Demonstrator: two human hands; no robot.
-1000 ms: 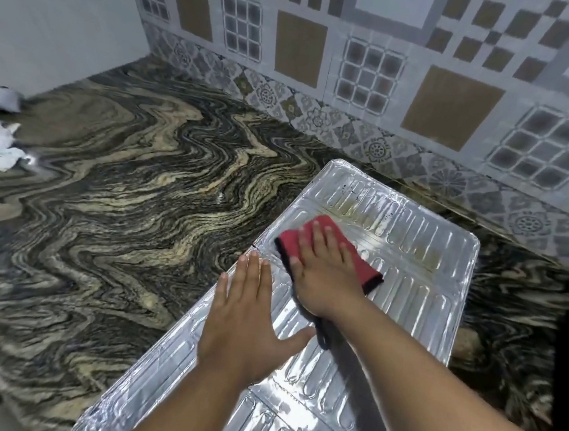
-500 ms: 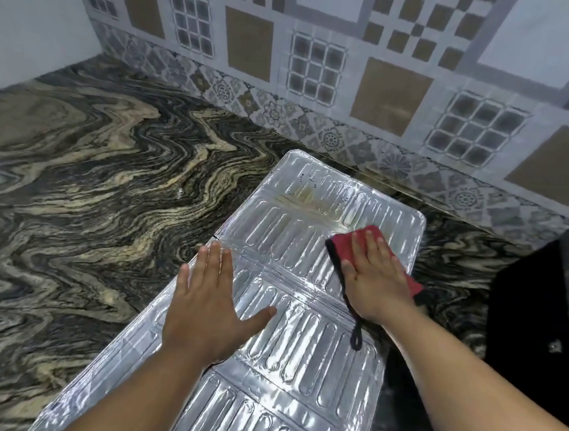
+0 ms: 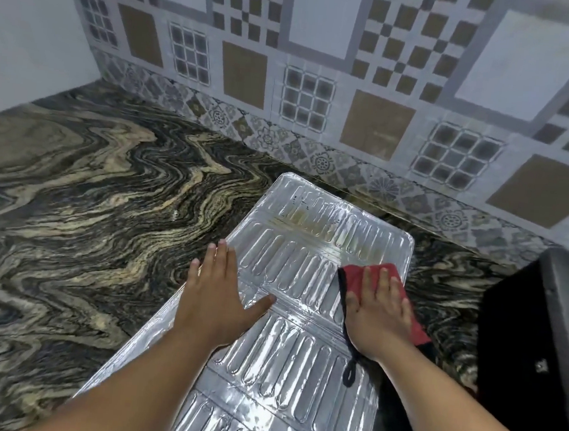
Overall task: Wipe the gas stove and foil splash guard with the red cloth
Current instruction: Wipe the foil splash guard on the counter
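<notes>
The ribbed foil splash guard (image 3: 307,251) lies flat on the marbled counter, running from the near edge toward the tiled wall. Brownish stains mark its far panel. My left hand (image 3: 214,295) presses flat on the guard's left side, fingers spread, holding nothing. My right hand (image 3: 379,313) lies palm down on the red cloth (image 3: 355,278) at the guard's right edge. The cloth has a dark border and a loop trailing toward me. The black gas stove (image 3: 533,340) shows only as a dark block at the right edge.
The dark, gold-veined counter (image 3: 85,232) spreads wide to the left of the guard. A patterned tiled wall (image 3: 322,81) stands right behind the guard's far end, and a plain white wall closes the left corner.
My right hand has slid the red cloth from the middle of the guard to its right edge. The left hand keeps pressing the foil. The view has swung right, bringing the stove in.
</notes>
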